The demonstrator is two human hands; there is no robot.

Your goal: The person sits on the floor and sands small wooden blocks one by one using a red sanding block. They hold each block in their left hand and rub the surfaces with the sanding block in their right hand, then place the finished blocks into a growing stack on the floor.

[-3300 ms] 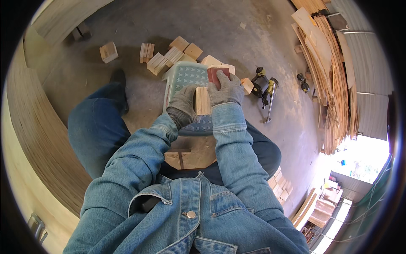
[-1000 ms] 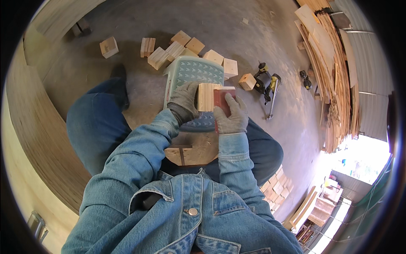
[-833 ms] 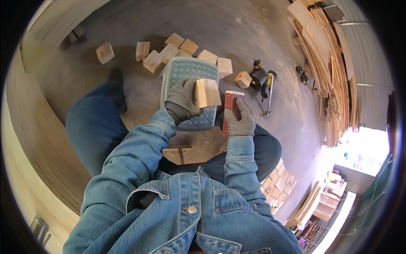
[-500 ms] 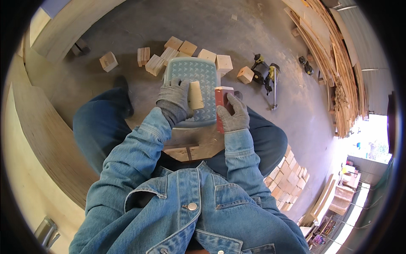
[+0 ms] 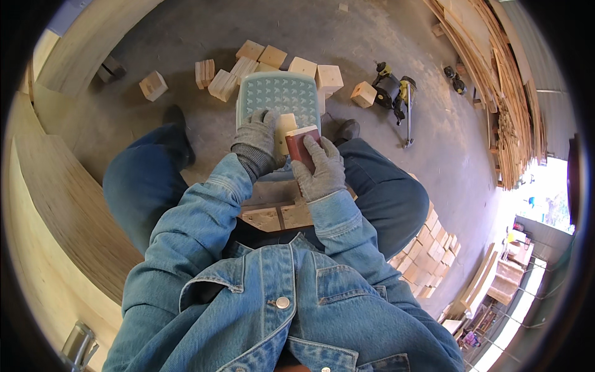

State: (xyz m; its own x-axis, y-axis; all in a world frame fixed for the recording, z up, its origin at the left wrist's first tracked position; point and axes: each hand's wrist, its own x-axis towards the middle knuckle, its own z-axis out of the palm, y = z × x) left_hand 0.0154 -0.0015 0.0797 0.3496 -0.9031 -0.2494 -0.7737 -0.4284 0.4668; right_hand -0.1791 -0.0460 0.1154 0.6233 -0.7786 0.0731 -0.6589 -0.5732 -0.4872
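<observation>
My left hand (image 5: pixel 255 139), in a grey glove, is closed around a small pale wooden block (image 5: pixel 286 126) above a light blue-green plastic stool (image 5: pixel 273 93) with a patterned top. In my right hand (image 5: pixel 323 172), gloved the same way, is a sanding block (image 5: pixel 300 146) with a reddish-brown face and a pale edge. It overlaps the right side of the wooden block in view; whether the two touch I cannot tell. Both hands are between my knees, over the near part of the stool.
Several wooden blocks (image 5: pixel 248 65) lie on the concrete floor behind the stool. Right of them are yellow-and-black power tools (image 5: pixel 393 90). A stack of cut blocks (image 5: pixel 427 254) is beside my right knee. Long boards (image 5: pixel 511 118) are piled at the far right; a curved plywood panel (image 5: pixel 74 204) is at left.
My right hand has moved left with the sanding block, from apart to right against or in front of the wooden block. The left hand stays nearly in place.
</observation>
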